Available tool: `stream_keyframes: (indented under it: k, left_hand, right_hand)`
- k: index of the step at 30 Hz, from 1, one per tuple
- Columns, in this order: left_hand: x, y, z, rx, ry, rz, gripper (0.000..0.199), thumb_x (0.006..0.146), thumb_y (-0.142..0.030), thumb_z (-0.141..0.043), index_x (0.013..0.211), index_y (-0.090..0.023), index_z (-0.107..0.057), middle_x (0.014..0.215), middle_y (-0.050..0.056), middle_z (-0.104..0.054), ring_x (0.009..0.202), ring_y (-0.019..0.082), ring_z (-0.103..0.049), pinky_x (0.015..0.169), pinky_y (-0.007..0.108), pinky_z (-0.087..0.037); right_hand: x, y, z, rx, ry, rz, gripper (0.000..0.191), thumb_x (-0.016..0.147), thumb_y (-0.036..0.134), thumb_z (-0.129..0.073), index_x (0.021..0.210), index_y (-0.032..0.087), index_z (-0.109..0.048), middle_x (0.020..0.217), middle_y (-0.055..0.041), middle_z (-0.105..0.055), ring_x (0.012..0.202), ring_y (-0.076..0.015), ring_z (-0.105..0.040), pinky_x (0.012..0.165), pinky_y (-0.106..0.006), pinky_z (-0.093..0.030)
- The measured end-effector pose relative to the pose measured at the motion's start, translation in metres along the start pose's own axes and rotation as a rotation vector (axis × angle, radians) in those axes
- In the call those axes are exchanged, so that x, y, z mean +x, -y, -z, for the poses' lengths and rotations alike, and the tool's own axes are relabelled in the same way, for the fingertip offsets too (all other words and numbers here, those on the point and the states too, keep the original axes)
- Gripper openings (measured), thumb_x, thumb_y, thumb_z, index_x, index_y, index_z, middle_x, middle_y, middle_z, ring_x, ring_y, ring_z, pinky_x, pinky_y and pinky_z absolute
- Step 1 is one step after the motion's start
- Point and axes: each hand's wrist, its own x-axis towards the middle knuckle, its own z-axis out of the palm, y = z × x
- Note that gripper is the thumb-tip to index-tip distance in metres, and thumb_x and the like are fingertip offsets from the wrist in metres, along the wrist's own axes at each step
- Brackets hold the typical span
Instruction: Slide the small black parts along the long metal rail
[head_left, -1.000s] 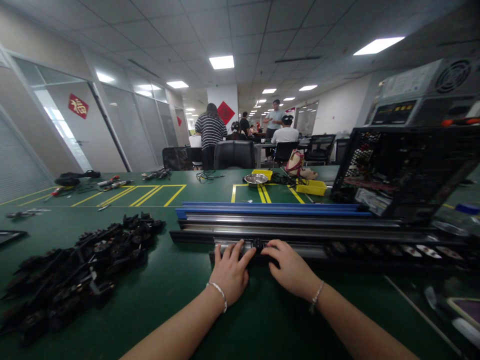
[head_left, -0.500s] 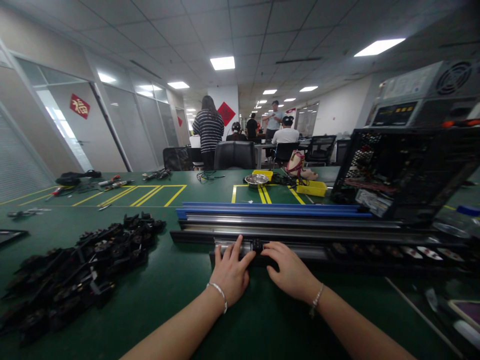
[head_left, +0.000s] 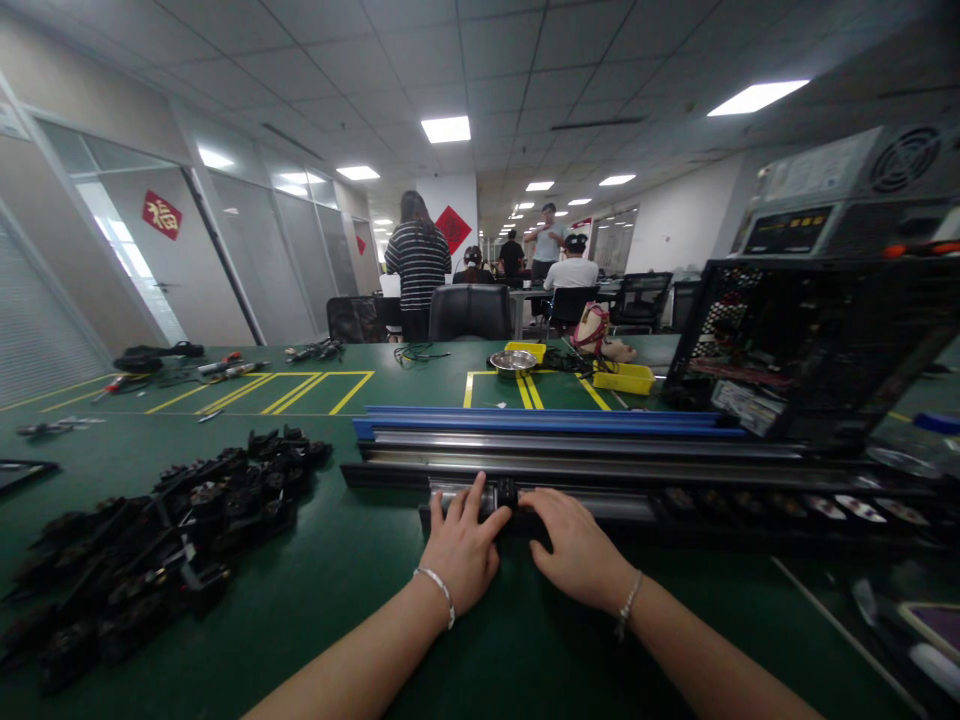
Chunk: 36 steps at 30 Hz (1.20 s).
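A small black part (head_left: pixel 507 491) sits in the channel of the nearest metal rail (head_left: pixel 622 507), between my two hands. My left hand (head_left: pixel 461 550) lies over the rail's left end, fingers spread and its thumb tip beside the part. From the other side, my right hand (head_left: pixel 576 545) reaches in with fingers together and slightly bent, thumb apart, its fingertips at the part's right side. Whether they touch it I cannot tell. Further right, several similar dark pieces with shiny metal faces (head_left: pixel 859 507) line the same rail.
Behind lie more dark rails (head_left: pixel 600 468) and a blue rail (head_left: pixel 547 421). A heap of black parts (head_left: pixel 172 530) covers the left of the green table (head_left: pixel 360 620). An open computer case (head_left: pixel 810 340) stands right. A metal bowl (head_left: pixel 513 362) and yellow tray (head_left: pixel 622 378) are further back.
The small black part has shifted slightly left along the rail, and my right hand has followed it a little to the left. My left hand stays in place.
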Motion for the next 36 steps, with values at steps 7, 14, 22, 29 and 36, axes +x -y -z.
stream_keyframes:
  k: [7, 14, 22, 29, 36]
  left_hand:
    - [-0.001, 0.001, -0.002, -0.010, -0.012, -0.010, 0.050, 0.073, -0.018, -0.054, 0.120, -0.035, -0.049, 0.148, 0.007, -0.021, 0.123, 0.030, -0.033, 0.100, 0.062, -0.016]
    - [0.000, 0.001, -0.003, 0.005, -0.015, -0.015, 0.060, 0.073, -0.018, -0.054, 0.128, -0.040, -0.041, 0.148, 0.005, -0.020, 0.124, 0.032, -0.032, 0.099, 0.062, -0.016]
    - [0.000, 0.000, -0.004, 0.032, 0.009, 0.000, 0.060, 0.075, -0.023, -0.054, 0.129, -0.042, -0.038, 0.149, 0.005, -0.018, 0.125, 0.032, -0.032, 0.100, 0.061, -0.016]
    - [0.001, -0.002, -0.004, 0.054, 0.009, 0.013, 0.068, 0.077, -0.025, -0.053, 0.135, -0.044, -0.026, 0.150, 0.005, -0.013, 0.128, 0.034, -0.028, 0.100, 0.059, -0.016]
    - [0.001, -0.001, -0.006, 0.075, 0.018, 0.037, 0.064, 0.077, -0.028, -0.053, 0.135, -0.040, -0.029, 0.151, 0.006, -0.012, 0.133, 0.036, -0.016, 0.102, 0.059, -0.015]
  right_hand:
    - [0.000, 0.004, 0.000, -0.034, 0.022, 0.003, 0.047, 0.067, 0.017, -0.047, 0.114, 0.019, -0.052, 0.125, -0.0081, -0.052, 0.122, -0.0227, -0.038, 0.106, -0.043, -0.021]
    - [0.002, 0.009, 0.000, -0.018, 0.051, -0.010, 0.049, 0.068, 0.016, -0.044, 0.117, 0.019, -0.049, 0.127, -0.0069, -0.051, 0.123, -0.0208, -0.036, 0.108, -0.043, -0.015]
    - [0.006, 0.011, -0.002, 0.030, 0.010, -0.005, 0.050, 0.065, 0.011, -0.040, 0.113, 0.018, -0.050, 0.119, -0.0068, -0.055, 0.115, -0.0177, -0.043, 0.106, -0.039, -0.017]
    - [0.006, 0.011, -0.004, -0.030, 0.037, 0.005, 0.059, 0.064, 0.009, -0.038, 0.121, 0.019, -0.045, 0.126, -0.0067, -0.051, 0.120, -0.0168, -0.039, 0.106, -0.038, -0.016]
    - [0.005, 0.008, -0.006, -0.085, 0.056, 0.040, 0.065, 0.064, 0.007, -0.036, 0.126, 0.022, -0.042, 0.129, -0.0031, -0.050, 0.122, -0.0142, -0.036, 0.106, -0.038, -0.015]
